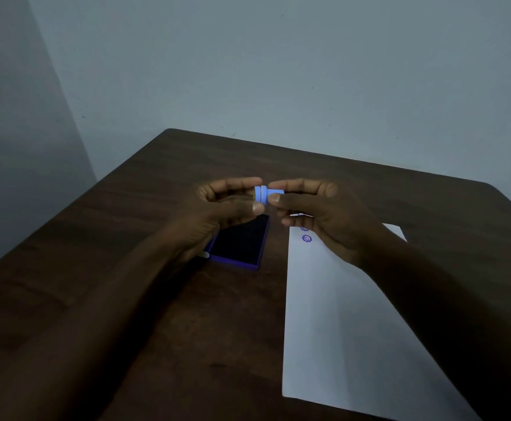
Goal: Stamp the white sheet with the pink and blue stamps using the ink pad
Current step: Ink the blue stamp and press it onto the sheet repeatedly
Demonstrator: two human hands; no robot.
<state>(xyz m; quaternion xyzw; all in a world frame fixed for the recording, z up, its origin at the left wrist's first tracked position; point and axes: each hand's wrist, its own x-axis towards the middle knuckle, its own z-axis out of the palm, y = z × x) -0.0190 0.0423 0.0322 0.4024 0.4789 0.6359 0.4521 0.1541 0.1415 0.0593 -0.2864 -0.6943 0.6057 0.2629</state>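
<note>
**Blue stamp held over the pad**

Dim room, dark tabletop (132, 299). Left hand (217, 208) and right hand (318, 208) both pinching blue stamp (262, 194) in midair, probably to uncap it. Ink pad (239, 241) open below for inking; sheet (339, 314) alongside, marks (306, 238) at far end. Pink stamp unseen.

One blue stamp (262, 195); one ink pad (238, 243); one white sheet (333, 314); two hands (217, 208).
</note>
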